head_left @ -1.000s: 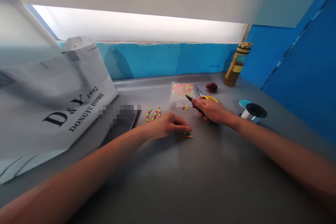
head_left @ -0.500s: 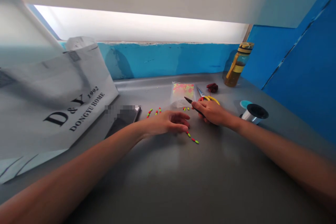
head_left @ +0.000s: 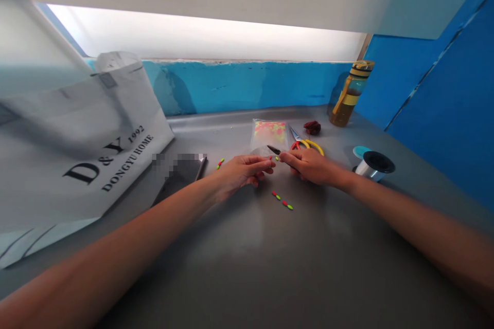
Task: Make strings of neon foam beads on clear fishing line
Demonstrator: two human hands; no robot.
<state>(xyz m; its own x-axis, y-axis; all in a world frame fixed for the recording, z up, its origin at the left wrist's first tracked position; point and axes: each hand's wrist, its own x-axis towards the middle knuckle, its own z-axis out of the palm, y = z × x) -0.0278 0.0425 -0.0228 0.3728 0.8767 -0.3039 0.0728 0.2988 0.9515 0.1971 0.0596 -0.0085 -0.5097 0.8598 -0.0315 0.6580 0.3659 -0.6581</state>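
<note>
My left hand [head_left: 247, 170] is closed, its thumb and fingertips pinched near a small red bead [head_left: 270, 158]; what lies between the fingertips is too small to make out. My right hand [head_left: 309, 165] is wrapped round dark pliers [head_left: 274, 149], whose tip points left, just above the left fingertips. A small green bead [head_left: 277, 159] shows between the two hands. Nearer to me, red and green beads [head_left: 284, 204] lie in a slanting row on the grey table [head_left: 247, 267]. More beads [head_left: 219, 164] lie left of my left hand.
Behind my hands are a clear bag of beads [head_left: 270, 133], scissors [head_left: 309, 145] and a dark red item [head_left: 312, 127]. On the right stand a spool [head_left: 374, 165] and a bottle [head_left: 349, 95]. A dark flat device [head_left: 179, 177] and a white bag [head_left: 96, 139] occupy the left.
My left hand has moved up and slightly left from the slanting bead row, and its fingers have closed into a pinch. The pliers have shifted slightly left and down.
</note>
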